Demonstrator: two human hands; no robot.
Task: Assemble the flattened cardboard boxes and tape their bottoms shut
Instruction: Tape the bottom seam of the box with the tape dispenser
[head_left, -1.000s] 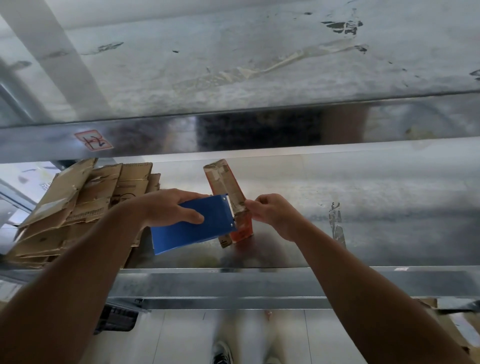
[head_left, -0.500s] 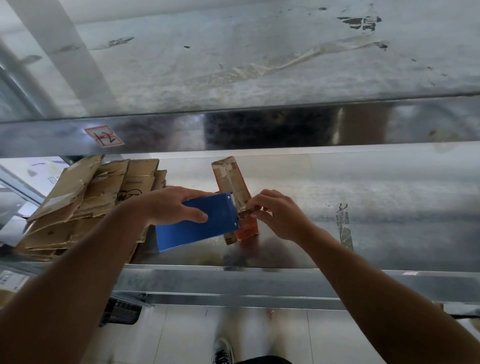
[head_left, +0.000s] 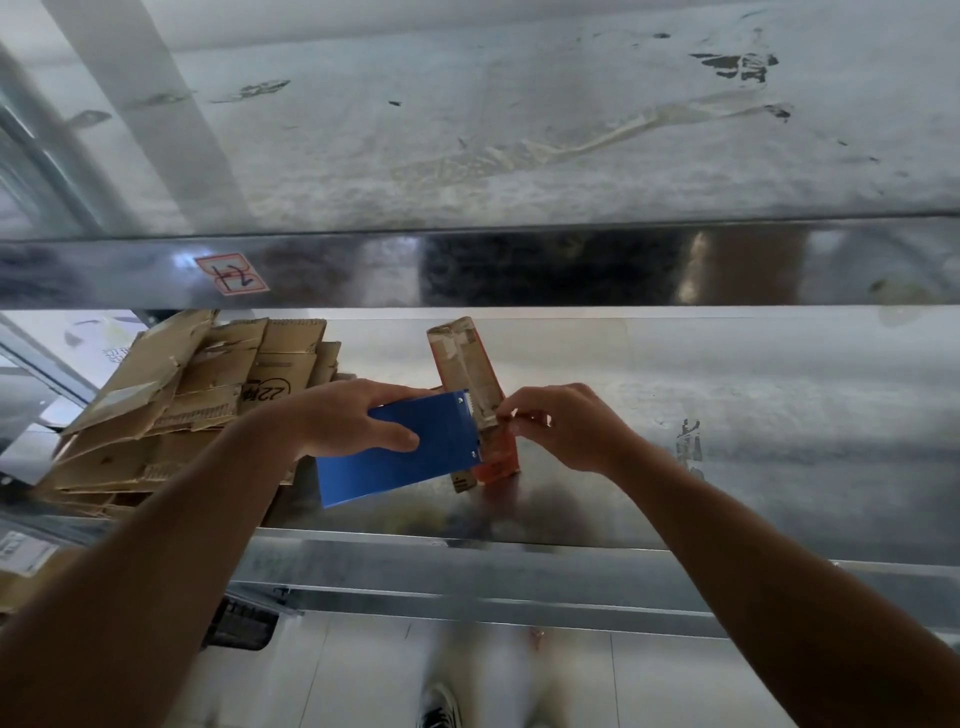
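Head view: the left hand (head_left: 358, 421) grips a blue tape dispenser (head_left: 400, 452), thumb on its top face. The right hand (head_left: 566, 426) pinches the tape end at the dispenser's toothed edge, against a small upright box (head_left: 470, 369) on the metal shelf (head_left: 727, 415). Flattened boxes (head_left: 197, 395) lie stacked at the shelf's left.

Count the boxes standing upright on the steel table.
1: a small orange-and-brown box stands mid-table, between the left hand holding the blue tape dispenser and the right hand. The stack of flattened boxes could hide others.
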